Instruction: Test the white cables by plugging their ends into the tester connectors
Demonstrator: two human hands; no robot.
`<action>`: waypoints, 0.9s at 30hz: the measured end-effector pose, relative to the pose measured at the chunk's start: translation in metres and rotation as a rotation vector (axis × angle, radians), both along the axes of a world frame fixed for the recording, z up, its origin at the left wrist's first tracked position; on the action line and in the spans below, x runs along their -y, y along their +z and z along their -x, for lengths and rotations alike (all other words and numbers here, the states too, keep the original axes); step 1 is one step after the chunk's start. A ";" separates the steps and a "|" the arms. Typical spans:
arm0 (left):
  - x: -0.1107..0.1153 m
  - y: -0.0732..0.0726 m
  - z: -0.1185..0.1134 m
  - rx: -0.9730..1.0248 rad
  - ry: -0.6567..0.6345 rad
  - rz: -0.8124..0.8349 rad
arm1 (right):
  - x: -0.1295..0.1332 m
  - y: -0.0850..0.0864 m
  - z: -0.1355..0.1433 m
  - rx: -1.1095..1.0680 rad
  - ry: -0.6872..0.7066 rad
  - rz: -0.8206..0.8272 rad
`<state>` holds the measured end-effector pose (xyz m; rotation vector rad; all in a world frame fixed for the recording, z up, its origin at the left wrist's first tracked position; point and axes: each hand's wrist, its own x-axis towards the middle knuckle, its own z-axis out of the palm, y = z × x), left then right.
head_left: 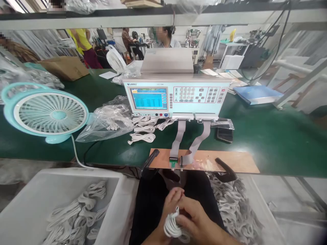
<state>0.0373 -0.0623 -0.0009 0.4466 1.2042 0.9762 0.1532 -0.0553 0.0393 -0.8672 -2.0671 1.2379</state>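
Low over my lap, my right hand is closed on a coiled white cable, its thumb lying against the loops. My left hand is pressed up against the right one, behind the coil. Its fingers are bent together and partly covered by the right hand, and the cable lies against its palm. A short cable end sticks up between the hands. Ahead of them, two grey ribbon cables run from a test instrument with a lit blue screen down to small connectors on a wooden board.
Two black clamps grip the board at the table edge. Bundled white cables lie before the instrument. A turquoise fan and clear bag stand left. Cable-filled white bins flank my legs. A phone lies right.
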 end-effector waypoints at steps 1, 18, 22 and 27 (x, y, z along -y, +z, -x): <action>-0.001 0.004 0.007 -0.005 0.026 -0.055 | -0.004 -0.003 -0.003 -0.029 -0.048 0.087; -0.031 -0.002 0.029 0.248 -0.150 -0.153 | -0.053 -0.037 0.009 -0.226 -0.483 0.290; -0.033 0.001 0.035 0.361 -0.132 -0.136 | -0.057 -0.041 0.011 -0.326 -0.445 0.441; -0.038 0.001 0.034 0.008 -0.118 -0.194 | -0.057 -0.038 0.012 -0.433 -0.408 0.586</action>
